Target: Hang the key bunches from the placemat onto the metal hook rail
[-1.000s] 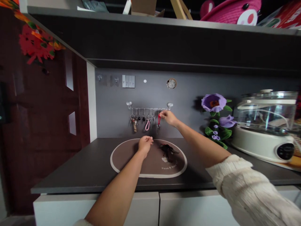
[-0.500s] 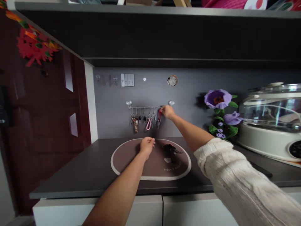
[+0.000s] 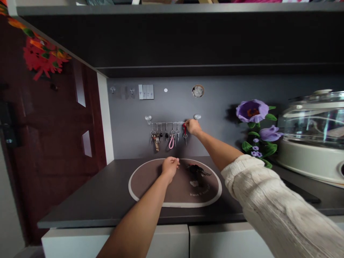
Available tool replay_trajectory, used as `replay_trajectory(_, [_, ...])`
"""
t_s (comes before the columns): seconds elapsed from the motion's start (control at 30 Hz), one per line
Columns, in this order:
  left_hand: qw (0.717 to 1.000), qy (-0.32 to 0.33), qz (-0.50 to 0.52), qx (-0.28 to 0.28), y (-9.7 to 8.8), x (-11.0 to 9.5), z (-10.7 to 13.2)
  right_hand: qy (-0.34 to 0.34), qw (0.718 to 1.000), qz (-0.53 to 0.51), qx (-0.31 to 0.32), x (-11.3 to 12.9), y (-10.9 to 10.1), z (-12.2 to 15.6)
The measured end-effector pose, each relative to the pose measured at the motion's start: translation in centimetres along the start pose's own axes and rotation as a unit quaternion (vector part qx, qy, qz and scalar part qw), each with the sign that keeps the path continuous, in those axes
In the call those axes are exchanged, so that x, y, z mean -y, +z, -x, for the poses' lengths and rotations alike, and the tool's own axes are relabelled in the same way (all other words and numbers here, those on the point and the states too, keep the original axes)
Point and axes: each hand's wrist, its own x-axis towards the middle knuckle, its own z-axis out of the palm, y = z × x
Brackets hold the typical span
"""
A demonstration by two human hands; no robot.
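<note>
My right hand point(image 3: 192, 127) pinches the top of a red strap point(image 3: 185, 129) right at the end of a metal key rail point(image 3: 166, 123), and a small key point(image 3: 185, 139) dangles below the strap. Several other key sets hang from the rail's hooks, among them one on a pink loop strap point(image 3: 171, 142). My left hand point(image 3: 170, 168) hovers low over a brown oval mat point(image 3: 145, 186) with a cream border, its fingers bunched. Whatever is between them is hidden. A black tasselled keychain point(image 3: 197, 172) lies on the mat to the right of that hand.
The mat lies on a dark grey countertop point(image 3: 80, 202) above white cabinet fronts point(image 3: 115, 243). Artificial purple flowers point(image 3: 252, 111) are fixed to the grey wall at right. A white cooker with a glass lid point(image 3: 311, 139) stands far right. A dark red door point(image 3: 53, 150) is at left.
My right hand has risen and moved left to the rail, carrying the red strap from below the rail up to it. My left hand has barely moved.
</note>
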Motion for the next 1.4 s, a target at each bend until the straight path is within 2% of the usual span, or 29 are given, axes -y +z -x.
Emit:
replay_trajectory(0.47, [1.0,-0.002,-0.003,-0.001,-0.2,0.0,-0.1,-0.043,0.998,0.001,-0.038,0.8,-0.6,-0.4])
replay_trajectory(0.77, [1.0,-0.006,0.0,-0.003,0.1,-0.1,0.0,-0.021,0.999,0.045,-0.013,1.0,-0.5,-0.2])
replay_trajectory(1.17, [1.0,-0.004,0.004,-0.001,-0.3,0.0,-0.1,-0.02,0.999,0.032,-0.016,1.5,-1.5,-0.1])
replay_trajectory(1.4, [1.0,-0.003,0.006,0.003,-0.4,0.0,-0.2,-0.011,0.997,0.077,0.013,2.3,-1.8,0.3])
